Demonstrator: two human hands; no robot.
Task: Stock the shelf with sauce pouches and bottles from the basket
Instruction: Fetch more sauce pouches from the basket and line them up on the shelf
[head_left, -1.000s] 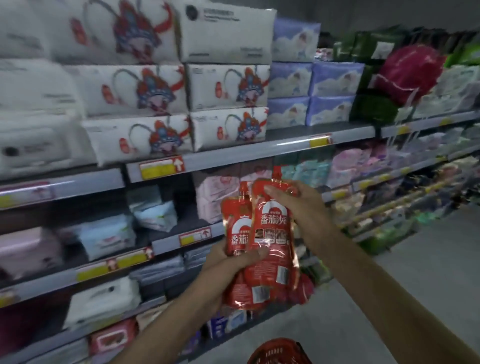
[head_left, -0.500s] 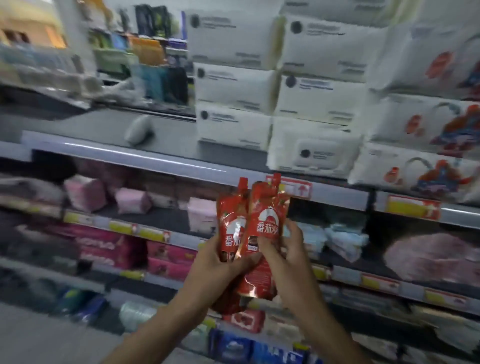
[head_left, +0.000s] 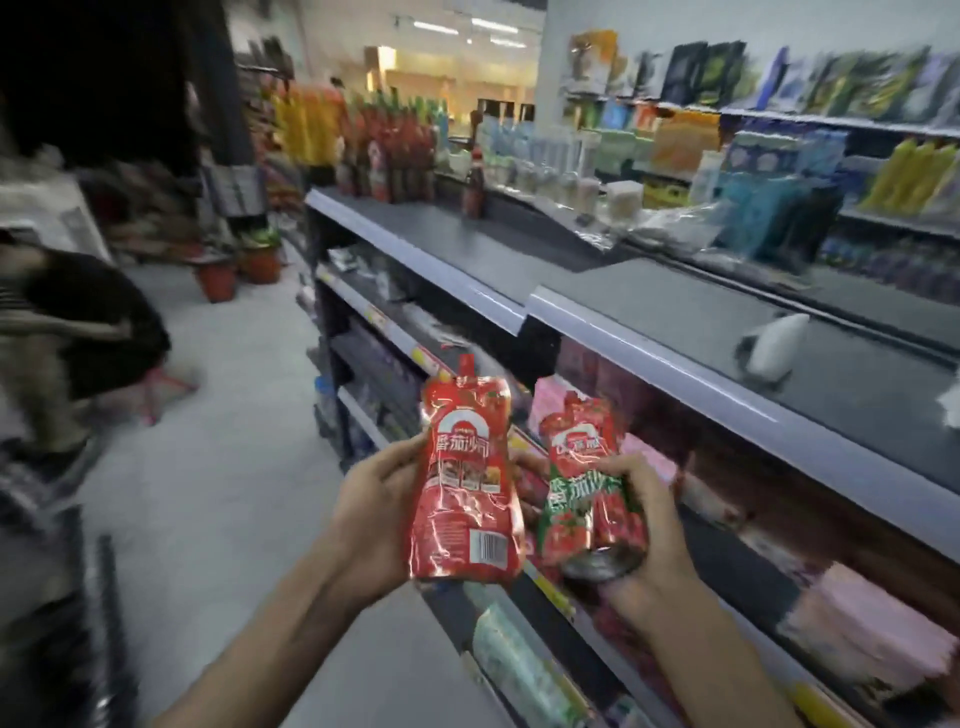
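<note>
My left hand (head_left: 371, 512) grips a red tomato-sauce pouch (head_left: 465, 478) with a spout on top, held upright over the aisle floor. Just to its right, my right hand (head_left: 641, 540) holds a second red-and-green sauce pouch (head_left: 587, 493), with its silvery bottom turned toward me. The two pouches are apart, in front of the lower shelves. The dark top shelf (head_left: 519, 254) runs from the right to the far middle, where sauce bottles (head_left: 400, 150) stand in a row and a single bottle (head_left: 474, 182) stands alone. The basket is out of view.
A person (head_left: 78, 332) crouches on the aisle floor at the left. Red plant pots (head_left: 236, 270) stand at the aisle's far end. A white object (head_left: 776, 343) lies on the top shelf at the right. Pink packs (head_left: 872, 623) fill the lower shelves. A dark rack (head_left: 62, 597) stands bottom left.
The view has swung left along the aisle, from the tissue shelves to the sauce shelf end. The pouches, held together before, are now split, one in each hand.
</note>
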